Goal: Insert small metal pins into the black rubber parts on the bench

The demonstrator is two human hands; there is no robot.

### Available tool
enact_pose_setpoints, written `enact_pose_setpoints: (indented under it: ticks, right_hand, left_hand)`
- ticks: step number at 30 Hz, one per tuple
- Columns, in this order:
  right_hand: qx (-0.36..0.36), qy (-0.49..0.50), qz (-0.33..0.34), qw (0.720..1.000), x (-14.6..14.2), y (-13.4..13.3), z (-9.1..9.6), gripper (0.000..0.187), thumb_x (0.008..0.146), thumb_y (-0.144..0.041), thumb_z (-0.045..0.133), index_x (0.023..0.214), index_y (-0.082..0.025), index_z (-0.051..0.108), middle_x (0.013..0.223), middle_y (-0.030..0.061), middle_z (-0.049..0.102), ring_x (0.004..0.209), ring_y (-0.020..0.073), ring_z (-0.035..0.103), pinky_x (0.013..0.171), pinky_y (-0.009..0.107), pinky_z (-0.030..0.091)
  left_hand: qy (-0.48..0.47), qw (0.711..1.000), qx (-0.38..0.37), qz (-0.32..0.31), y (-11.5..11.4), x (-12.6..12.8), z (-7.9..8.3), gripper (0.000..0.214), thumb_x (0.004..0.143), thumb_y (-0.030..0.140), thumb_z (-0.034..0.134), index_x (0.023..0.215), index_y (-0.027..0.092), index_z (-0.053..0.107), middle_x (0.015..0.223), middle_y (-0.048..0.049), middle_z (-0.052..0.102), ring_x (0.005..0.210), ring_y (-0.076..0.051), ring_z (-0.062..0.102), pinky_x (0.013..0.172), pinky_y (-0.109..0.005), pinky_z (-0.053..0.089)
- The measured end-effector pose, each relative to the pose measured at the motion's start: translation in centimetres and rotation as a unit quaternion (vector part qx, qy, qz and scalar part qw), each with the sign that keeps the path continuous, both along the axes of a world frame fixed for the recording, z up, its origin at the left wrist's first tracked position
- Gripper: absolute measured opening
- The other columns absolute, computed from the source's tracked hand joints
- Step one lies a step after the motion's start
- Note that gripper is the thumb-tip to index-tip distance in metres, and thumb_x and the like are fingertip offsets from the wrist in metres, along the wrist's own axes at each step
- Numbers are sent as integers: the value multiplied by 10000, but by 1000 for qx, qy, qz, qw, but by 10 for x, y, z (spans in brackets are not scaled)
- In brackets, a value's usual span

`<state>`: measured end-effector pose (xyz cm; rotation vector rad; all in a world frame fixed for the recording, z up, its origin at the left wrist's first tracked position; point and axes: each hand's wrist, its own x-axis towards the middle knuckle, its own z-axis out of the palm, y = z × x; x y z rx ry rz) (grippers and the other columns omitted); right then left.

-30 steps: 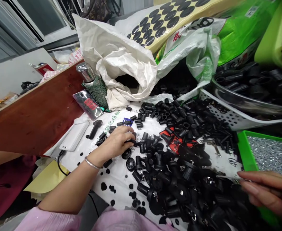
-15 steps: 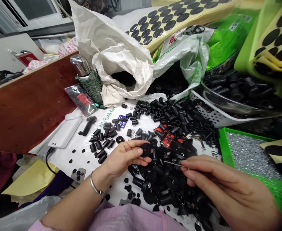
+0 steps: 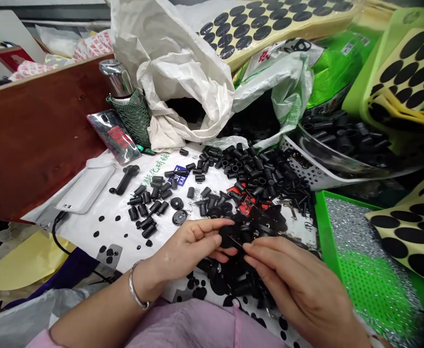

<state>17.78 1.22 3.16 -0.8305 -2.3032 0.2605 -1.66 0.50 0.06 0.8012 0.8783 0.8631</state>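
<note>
My left hand is closed, pinching a round black disc between thumb and fingers. From the right comes my right hand, its fingertips pressed together around a thin, needle-like metal tool. The tool's end lies over the disc's face; whether it touches cannot be made out. Below and behind both hands spreads a pile of black plastic parts, partly hidden by them. Two round black caps rest just left of that pile, beside several short black tubes.
At the right stands a green tray of silvery pieces. Behind it, a clear bowl of black tubes rests on a white basket. Open white bags line the back. A phone and power bank lie left.
My right hand has moved left, bringing the metal tool from beside the disc to over it. The view has shifted slightly, and a second round cap now shows left of the pile.
</note>
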Motion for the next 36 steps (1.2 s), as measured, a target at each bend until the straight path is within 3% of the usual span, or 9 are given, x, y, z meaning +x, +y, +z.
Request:
enact_pose_setpoints:
  ticks: [5, 10, 19, 26, 31, 36]
  right_hand:
    - [11, -8, 12, 1000, -5, -5, 6, 220, 850, -62, 429, 921, -135, 624, 820, 50, 643, 744, 115, 601, 671, 226, 509]
    - [7, -19, 36, 999, -4, -5, 7, 231, 844, -59, 427, 942, -141, 620, 836, 58, 655, 760, 126, 610, 691, 244, 520]
    - [-10, -18, 8, 1000, -2, -3, 2, 154, 865, -141, 464, 914, -144, 610, 822, 66, 643, 717, 126, 604, 628, 253, 524]
    - [3, -22, 0, 1000, -6, -6, -4, 196, 841, -72, 421, 847, -143, 603, 776, 61, 644, 681, 128, 614, 588, 237, 509]
    - [-62, 12, 13, 998, -6, -7, -12, 162, 824, -62, 445, 860, -139, 583, 777, 59, 620, 696, 125, 597, 602, 229, 501]
    - [-182, 46, 32, 982, -4, -5, -11, 126, 828, -77, 473, 814, -160, 566, 702, 16, 570, 608, 95, 546, 535, 204, 456]
  left_hand:
    - [-15, 1000, 10, 0, -5, -5, 2, 345, 824, 211, 577, 1169, 218, 572, 956, -46, 679, 898, -162, 648, 744, -230, 537]
    - [-63, 998, -6, -29, -10, -6, 1, 332, 792, 148, 613, 1113, 231, 616, 884, -29, 696, 780, -107, 659, 709, -177, 526]
    - [-86, 995, -21, -44, -12, -1, -3, 398, 772, 160, 643, 1162, 203, 574, 896, -62, 687, 776, -128, 655, 726, -217, 522]
    - [-107, 992, -54, -39, -12, 3, -12, 401, 696, 190, 719, 1086, 193, 627, 856, -57, 700, 773, -149, 657, 709, -239, 521]
    - [-123, 989, -79, -28, -14, 6, -17, 431, 620, 200, 778, 1035, 195, 663, 780, -41, 706, 678, -124, 650, 671, -221, 516]
    - [-147, 987, -67, -28, -16, 8, -17, 397, 648, 144, 754, 1028, 214, 665, 786, -20, 709, 673, -100, 647, 667, -189, 505]
